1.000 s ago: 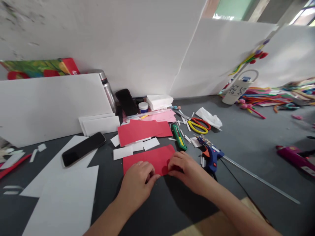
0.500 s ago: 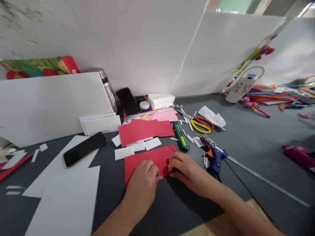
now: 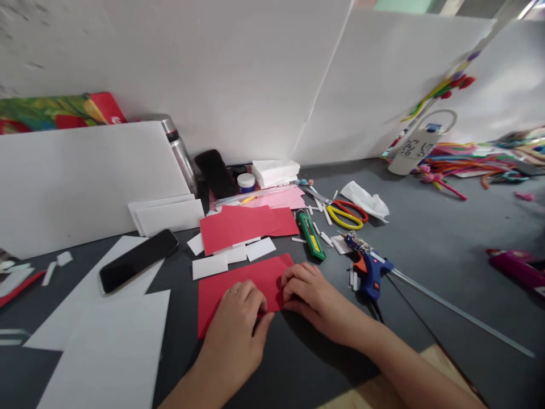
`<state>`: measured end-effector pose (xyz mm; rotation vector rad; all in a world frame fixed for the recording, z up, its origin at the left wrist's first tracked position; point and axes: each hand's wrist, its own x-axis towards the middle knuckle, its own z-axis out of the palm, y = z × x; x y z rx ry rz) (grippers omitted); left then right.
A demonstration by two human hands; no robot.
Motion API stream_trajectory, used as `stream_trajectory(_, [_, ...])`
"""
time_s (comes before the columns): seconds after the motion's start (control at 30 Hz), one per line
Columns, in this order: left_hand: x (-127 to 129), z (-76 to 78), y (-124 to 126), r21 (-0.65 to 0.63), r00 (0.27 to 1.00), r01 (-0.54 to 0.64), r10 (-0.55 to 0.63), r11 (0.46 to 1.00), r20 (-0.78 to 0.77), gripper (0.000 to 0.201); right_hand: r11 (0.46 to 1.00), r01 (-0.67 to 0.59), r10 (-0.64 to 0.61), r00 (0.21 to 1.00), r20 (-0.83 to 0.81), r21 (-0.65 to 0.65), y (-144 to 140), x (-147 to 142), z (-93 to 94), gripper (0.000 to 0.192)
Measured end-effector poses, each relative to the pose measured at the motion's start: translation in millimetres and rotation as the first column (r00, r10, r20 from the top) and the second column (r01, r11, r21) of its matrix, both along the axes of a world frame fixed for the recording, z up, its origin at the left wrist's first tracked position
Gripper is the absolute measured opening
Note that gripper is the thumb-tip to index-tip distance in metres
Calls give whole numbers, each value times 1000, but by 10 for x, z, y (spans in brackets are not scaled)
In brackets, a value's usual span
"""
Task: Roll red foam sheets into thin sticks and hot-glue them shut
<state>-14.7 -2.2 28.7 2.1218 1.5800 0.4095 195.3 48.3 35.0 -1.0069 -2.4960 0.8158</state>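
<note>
Red paper sheet (image 3: 238,284) flat on desk (image 3: 426,250), frame centre-low. Ur left hand (image 3: 240,321) n right hand (image 3: 309,292) pressing near edge, fingers flat, nothing pinched. Keep edges aligned, press evenly w/ fingertips.

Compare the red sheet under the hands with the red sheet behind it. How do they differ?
The near red sheet lies straight on the dark table, pressed by the left hand and right hand; the far red sheet is untouched.
The near red sheet lies alone; the far red sheet rests partly on white foam pieces and overlaps a pink sheet.
Both are red, flat and rectangular.
</note>
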Motion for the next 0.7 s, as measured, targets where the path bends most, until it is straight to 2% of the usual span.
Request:
stream_trajectory(0.13, [56,-42,13,47,1000,-16,15,999,17,13,996,-69,65,995,-72,-64,64,65,16,10])
stream_trajectory(0.33, [58,-82,16,92,999,-26,24,995,26,16,993,-52,39,992,-121,-107,82,89,14,10])
stream_trajectory(0.7, [73,-66,3,57,997,-57,54,997,49,16,999,-22,19,994,-104,-30,51,62,-67,8])
